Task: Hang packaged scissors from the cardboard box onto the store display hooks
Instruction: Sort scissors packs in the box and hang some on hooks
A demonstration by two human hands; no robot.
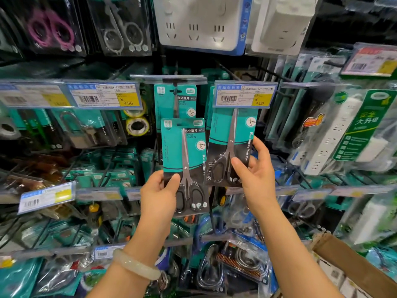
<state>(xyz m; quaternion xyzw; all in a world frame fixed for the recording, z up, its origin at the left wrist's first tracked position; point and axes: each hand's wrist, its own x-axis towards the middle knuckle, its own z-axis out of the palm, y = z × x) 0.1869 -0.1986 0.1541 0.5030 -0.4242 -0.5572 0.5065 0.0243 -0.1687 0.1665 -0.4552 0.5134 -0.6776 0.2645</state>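
Left of the 4.00 tag (243, 94), my left hand (160, 190) pinches a scissors pack (184, 166) off its hook; it may snag. Under the tag, my right hand (254, 171) clamps a tilted pack (231, 147) (hole hidden), which could miss. Box (335, 252) lower right.

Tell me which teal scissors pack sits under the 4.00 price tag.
The scissors pack in the right hand grip: its top is tucked behind that tag. The left hand holds its pack lower.

A store display rack (285, 87) with metal hooks (176, 91) is seen across the frame. Teal scissor packs (175, 100) are hung at the centre, power strips (199, 24) at the top, padlocks (86, 130) at the left.
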